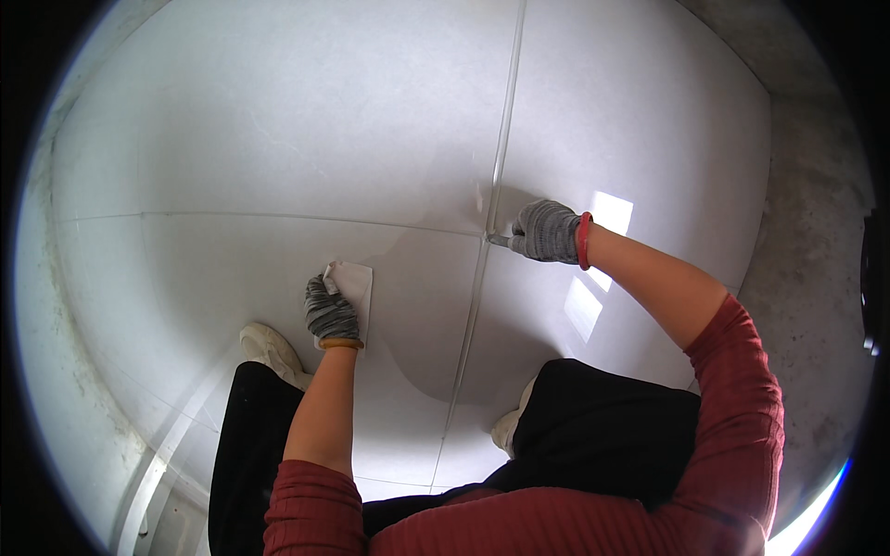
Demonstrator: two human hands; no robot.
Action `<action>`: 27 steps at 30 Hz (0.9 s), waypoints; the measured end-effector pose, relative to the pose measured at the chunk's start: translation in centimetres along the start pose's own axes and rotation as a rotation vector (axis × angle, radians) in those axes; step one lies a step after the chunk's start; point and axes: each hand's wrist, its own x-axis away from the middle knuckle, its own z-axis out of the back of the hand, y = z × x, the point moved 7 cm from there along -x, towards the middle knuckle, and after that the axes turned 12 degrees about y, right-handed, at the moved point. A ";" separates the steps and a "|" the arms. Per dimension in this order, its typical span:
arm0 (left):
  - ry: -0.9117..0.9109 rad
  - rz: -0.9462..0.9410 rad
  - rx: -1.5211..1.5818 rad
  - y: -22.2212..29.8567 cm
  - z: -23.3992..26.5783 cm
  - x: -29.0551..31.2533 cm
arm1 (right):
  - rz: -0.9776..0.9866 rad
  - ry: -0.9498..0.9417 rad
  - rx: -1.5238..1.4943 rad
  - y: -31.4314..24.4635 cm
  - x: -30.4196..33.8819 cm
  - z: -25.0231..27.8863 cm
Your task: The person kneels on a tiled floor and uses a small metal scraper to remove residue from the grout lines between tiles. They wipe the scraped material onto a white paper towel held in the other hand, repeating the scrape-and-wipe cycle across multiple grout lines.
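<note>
My right hand (549, 232), in a grey knitted glove with a red band at the wrist, grips a small tool; most of it is hidden in the fingers. Only the short grey tip (499, 240) shows, at the crossing of the floor-tile joints. My left hand (331, 309), gloved in grey with a yellowish cuff, is closed on a flat white sheet (356, 281); whether it is cloth or paper I cannot tell. The sheet is low over the tile or lying on it. A pale, shiny joint (506, 120) runs away from me between large light-grey tiles (324, 111).
My light shoes (269, 350) and bent black-clad legs (603, 417) flank the near joint. Bare grey concrete (811, 213) borders the tiles at the right. Bright light patches (583, 309) lie near my right forearm. A pale strip (158, 473) stands at the lower left.
</note>
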 end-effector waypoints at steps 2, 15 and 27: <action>0.000 -0.024 0.051 0.3 0.0 -0.2 | -0.062 -0.007 -0.022 -0.1 0.1 0.5; -0.037 0.065 -0.073 -0.8 -0.3 -0.5 | -0.055 -0.029 -0.050 -0.7 0.2 1.1; -0.096 0.173 -0.072 -2.0 -0.6 -0.7 | -0.142 -0.055 0.082 0.4 -0.6 -0.1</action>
